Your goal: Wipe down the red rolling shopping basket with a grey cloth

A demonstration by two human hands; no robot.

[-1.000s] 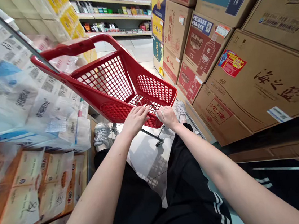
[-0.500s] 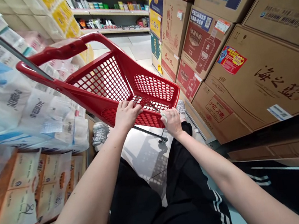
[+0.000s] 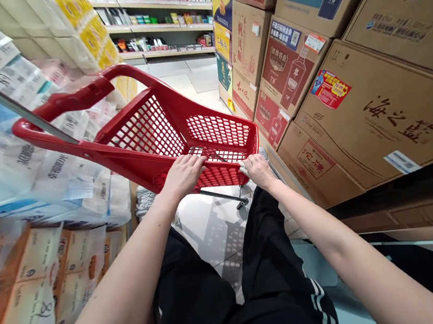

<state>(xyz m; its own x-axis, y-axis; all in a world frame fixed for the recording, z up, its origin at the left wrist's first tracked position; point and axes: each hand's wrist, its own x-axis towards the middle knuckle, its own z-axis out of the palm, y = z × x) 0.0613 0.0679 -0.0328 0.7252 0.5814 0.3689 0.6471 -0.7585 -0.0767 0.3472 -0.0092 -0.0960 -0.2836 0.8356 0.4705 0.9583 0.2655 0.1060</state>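
A red plastic shopping basket (image 3: 165, 126) on wheels stands tilted in the aisle in front of me, its long red handle (image 3: 70, 101) reaching up to the left. My left hand (image 3: 181, 174) grips the basket's near rim, fingers curled over the edge. At the rim's right corner my right hand (image 3: 256, 168) is closed on the same rim. The basket looks empty inside. My legs in black trousers and one grey shoe (image 3: 144, 202) show below it.
Stacked cardboard cartons (image 3: 352, 113) wall the right side. Wrapped tissue packs (image 3: 22, 154) and orange boxes (image 3: 30, 290) fill the left shelving. A tiled aisle (image 3: 194, 80) runs ahead to product shelves (image 3: 160, 27).
The basket has swung lower and to the left, with its handle dropping. Both hands kept their grip on the near rim and shifted slightly right.
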